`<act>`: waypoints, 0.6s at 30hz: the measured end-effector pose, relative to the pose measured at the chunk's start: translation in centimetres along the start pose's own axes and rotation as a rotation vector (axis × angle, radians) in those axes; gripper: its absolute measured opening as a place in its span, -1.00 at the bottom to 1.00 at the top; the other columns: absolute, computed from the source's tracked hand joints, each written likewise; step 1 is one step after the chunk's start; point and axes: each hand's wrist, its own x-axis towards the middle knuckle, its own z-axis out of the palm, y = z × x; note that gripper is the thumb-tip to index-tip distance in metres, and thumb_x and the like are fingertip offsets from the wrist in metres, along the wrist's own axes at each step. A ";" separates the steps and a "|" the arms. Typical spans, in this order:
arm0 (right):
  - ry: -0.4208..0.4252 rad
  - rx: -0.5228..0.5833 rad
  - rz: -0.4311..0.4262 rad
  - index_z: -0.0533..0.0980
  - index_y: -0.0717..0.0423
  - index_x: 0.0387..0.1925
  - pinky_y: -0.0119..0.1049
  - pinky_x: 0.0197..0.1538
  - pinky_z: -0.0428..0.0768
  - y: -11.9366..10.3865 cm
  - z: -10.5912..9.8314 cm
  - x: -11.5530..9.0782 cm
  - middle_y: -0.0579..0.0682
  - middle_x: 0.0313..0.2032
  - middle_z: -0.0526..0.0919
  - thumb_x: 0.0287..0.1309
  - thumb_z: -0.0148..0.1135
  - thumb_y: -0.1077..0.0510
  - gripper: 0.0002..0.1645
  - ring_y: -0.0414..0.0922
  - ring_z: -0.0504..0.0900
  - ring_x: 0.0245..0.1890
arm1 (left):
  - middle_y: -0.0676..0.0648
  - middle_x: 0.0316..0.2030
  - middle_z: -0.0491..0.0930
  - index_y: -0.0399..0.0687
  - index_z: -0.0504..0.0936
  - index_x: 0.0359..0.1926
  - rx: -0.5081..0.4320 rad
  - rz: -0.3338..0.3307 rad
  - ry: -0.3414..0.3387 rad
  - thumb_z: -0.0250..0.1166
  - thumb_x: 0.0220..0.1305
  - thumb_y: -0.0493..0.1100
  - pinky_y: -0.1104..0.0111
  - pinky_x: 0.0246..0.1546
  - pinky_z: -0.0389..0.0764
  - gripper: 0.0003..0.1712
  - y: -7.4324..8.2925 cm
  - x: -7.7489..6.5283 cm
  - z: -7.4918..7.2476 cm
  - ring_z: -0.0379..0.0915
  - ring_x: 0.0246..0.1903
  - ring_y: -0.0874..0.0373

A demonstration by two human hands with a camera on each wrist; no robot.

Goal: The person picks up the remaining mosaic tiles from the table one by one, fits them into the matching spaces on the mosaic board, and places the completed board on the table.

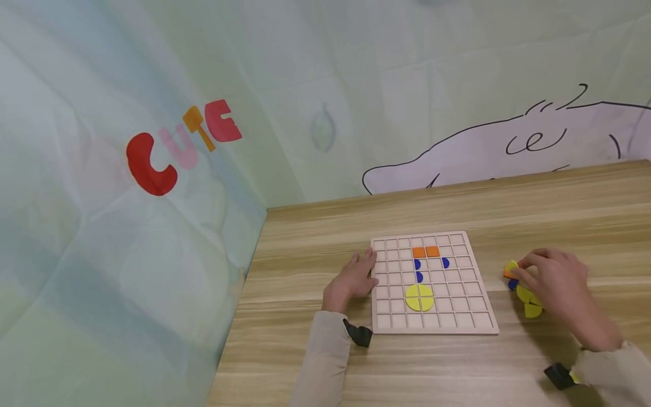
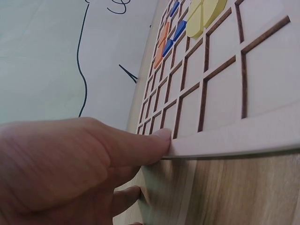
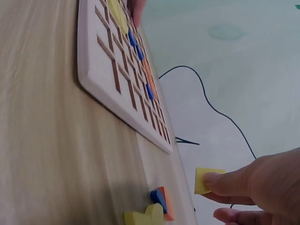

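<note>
A pale wooden grid board lies on the table, carrying two orange squares, several small blue half-round pieces and a yellow circle of quarter pieces. My left hand touches the board's left edge with fingers spread; in the left wrist view its thumb rests on the rim. Right of the board, my right hand pinches a yellow piece between thumb and fingers, above the table. Beneath it are loose yellow pieces, a blue piece and an orange piece.
The wood-grain table meets a pale printed backdrop at the back and left, the left part bearing colourful letters. Dark bands with small devices sit on both wrists.
</note>
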 end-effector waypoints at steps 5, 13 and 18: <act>0.083 0.015 -0.108 0.62 0.27 -0.44 0.27 -0.07 0.26 -1.2 0.3 0.7 0.38 -0.19 0.56 -0.02 0.40 0.23 -0.85 0.33 0.40 -0.11 | 0.05 0.52 -0.21 -0.01 -0.08 0.51 -0.004 0.004 0.002 0.05 0.43 -0.11 0.09 0.49 -0.13 -0.25 0.0 0.0 0.0 -0.39 0.51 -0.01; 0.187 0.009 -0.425 0.59 0.06 -0.52 0.18 -0.22 0.36 -3.5 1.8 1.5 0.24 -0.24 0.56 -0.24 0.50 0.30 -0.78 0.25 0.45 -0.23 | 0.05 0.52 -0.20 0.00 -0.07 0.51 -0.006 0.003 0.003 0.07 0.42 -0.11 0.08 0.49 -0.12 -0.24 0.0 0.1 0.0 -0.38 0.51 -0.01; 0.129 -0.025 -0.543 0.60 0.00 -0.52 0.10 -0.21 0.41 -5.4 2.7 1.5 0.16 -0.21 0.56 -0.26 0.53 0.28 -0.76 0.15 0.47 -0.20 | 0.06 0.52 -0.22 0.01 -0.08 0.52 -0.014 0.007 0.002 0.06 0.43 -0.11 0.07 0.49 -0.14 -0.24 -0.2 0.2 0.0 -0.40 0.51 -0.01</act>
